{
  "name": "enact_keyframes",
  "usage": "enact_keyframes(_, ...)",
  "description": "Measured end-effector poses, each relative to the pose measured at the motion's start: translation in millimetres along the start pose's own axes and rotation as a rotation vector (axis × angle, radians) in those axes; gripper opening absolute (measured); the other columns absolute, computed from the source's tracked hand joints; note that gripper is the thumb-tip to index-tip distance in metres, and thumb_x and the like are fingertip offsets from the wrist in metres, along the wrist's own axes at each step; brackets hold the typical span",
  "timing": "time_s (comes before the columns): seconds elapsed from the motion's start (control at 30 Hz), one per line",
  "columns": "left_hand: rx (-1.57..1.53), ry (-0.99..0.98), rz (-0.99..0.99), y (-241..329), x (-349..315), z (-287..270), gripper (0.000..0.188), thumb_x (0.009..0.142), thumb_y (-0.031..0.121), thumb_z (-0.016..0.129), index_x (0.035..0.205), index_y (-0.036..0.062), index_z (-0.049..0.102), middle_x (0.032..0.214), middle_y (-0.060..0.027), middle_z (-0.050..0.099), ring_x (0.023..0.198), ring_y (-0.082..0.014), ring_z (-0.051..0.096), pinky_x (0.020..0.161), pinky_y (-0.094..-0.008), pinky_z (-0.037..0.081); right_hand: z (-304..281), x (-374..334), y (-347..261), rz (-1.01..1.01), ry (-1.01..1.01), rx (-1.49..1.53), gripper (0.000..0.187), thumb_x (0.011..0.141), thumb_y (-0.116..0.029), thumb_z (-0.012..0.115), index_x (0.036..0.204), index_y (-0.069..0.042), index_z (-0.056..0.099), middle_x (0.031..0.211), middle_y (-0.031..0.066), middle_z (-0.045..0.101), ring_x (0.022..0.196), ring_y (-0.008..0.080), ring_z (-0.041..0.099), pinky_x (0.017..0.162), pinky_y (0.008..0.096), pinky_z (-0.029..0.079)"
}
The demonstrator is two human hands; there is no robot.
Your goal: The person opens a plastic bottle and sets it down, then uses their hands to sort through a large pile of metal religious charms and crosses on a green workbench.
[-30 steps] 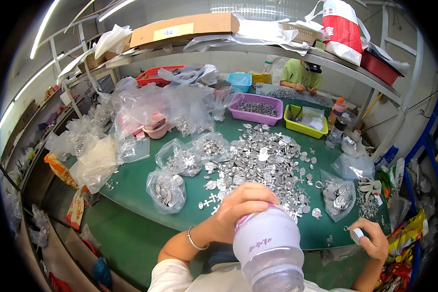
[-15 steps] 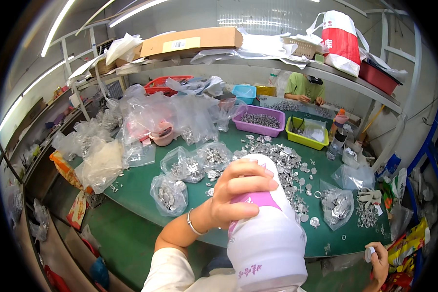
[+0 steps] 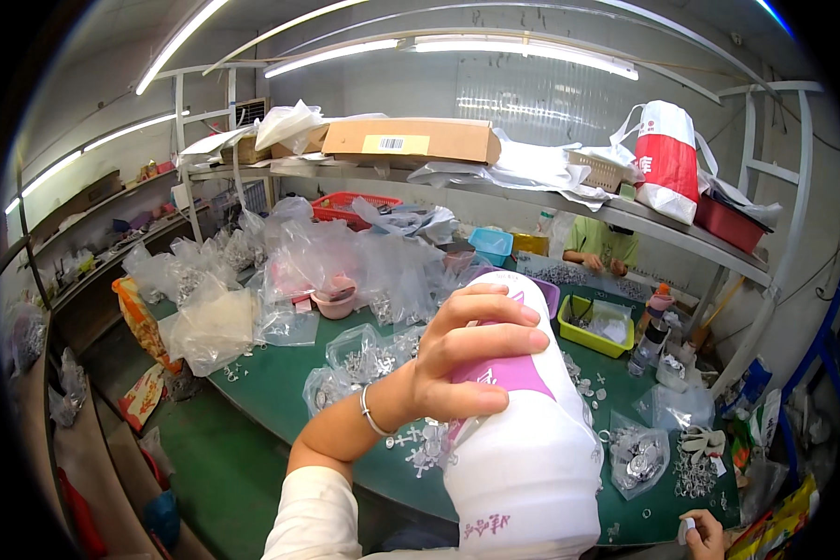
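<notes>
My left hand [image 3: 476,359], a bracelet at its wrist, is wrapped round a large white plastic bottle [image 3: 527,462] with a pink-purple band. The bottle is tilted in front of me, and its lower end in the picture runs near the bottom edge, so its mouth is out of sight. At the lower right, beside the table, my right hand [image 3: 709,535] pinches a small white cap [image 3: 688,528]. Behind the bottle, silver metal charms [image 3: 427,448] lie on the green table [image 3: 266,387], many of them hidden by it.
Clear bags of metal pieces [image 3: 639,457] lie on the table. A yellow-green basket [image 3: 595,327], a pink bowl [image 3: 334,299] and a heap of plastic bags [image 3: 317,257] stand farther back. A shelf with a cardboard box [image 3: 411,140] spans above. Another person [image 3: 602,247] sits across.
My view has tilted upward, so the shelf and table sit lower in the picture. The bottle now covers most of the purple tray and the charm pile. My right hand appears lower, partly cut off.
</notes>
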State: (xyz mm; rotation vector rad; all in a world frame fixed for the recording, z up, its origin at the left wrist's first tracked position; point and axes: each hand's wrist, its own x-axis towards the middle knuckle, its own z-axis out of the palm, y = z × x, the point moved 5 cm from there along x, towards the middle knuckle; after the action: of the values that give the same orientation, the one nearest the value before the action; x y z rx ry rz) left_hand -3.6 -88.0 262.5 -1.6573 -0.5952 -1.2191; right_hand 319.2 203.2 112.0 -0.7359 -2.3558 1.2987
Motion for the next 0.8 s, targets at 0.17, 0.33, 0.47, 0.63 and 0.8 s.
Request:
enact_keyframes(0.17,0.003,-0.026,0.043,-2,12,0,0.052,0.067,0.019,0.07,0.11,0.0262,0.043,0.111,-0.012,0.056,0.098,-0.0309,0.055,0.089,-0.0457,0.041,2,1,0,-0.034,-0.008,-0.026,0.021,0.09,-0.015,0.05,0.105,-0.001,0.054,0.084,0.001,0.052,0.075,0.0103,0.045,0.067,0.0238,0.04)
enact_keyframes(0.33,-0.004,-0.029,0.081,-2,21,1,0.052,0.067,0.019,0.071,0.11,0.027,0.043,0.111,-0.0115,0.057,0.099,-0.0307,0.055,0.09,-0.0451,0.041,4,-1,0,-0.008,-0.035,-0.04,0.021,0.089,-0.014,0.05,0.105,-0.001,0.054,0.085,0.0015,0.052,0.076,0.01,0.046,0.068,0.0237,0.04)
enact_keyframes(0.47,0.004,-0.005,0.106,-1,26,4,0.052,0.067,0.019,0.071,0.11,0.027,0.043,0.111,-0.0113,0.057,0.099,-0.0305,0.055,0.09,-0.0451,0.041,6,-1,-1,-0.011,-0.023,-0.047,0.021,0.089,-0.013,0.051,0.105,-0.001,0.054,0.083,0.0014,0.052,0.075,0.0098,0.046,0.068,0.0235,0.04)
enact_keyframes(0.63,-0.009,-0.021,0.109,1,31,5,0.052,0.066,0.018,0.072,0.11,0.0271,0.044,0.111,-0.0112,0.057,0.099,-0.0303,0.054,0.091,-0.0451,0.041,7,-4,4,-0.012,-0.034,-0.034,0.021,0.088,-0.012,0.052,0.105,0.0,0.054,0.083,0.0012,0.052,0.075,0.0098,0.046,0.068,0.0239,0.041)
enact_keyframes(0.8,-0.011,-0.032,0.111,4,36,6,0.053,0.066,0.019,0.072,0.11,0.0272,0.044,0.112,-0.0114,0.056,0.1,-0.0302,0.054,0.091,-0.0448,0.041,8,-7,5,-0.027,-0.004,-0.055,0.02,0.088,-0.011,0.052,0.104,0.0,0.054,0.083,0.0012,0.052,0.075,0.0098,0.046,0.067,0.0241,0.041)
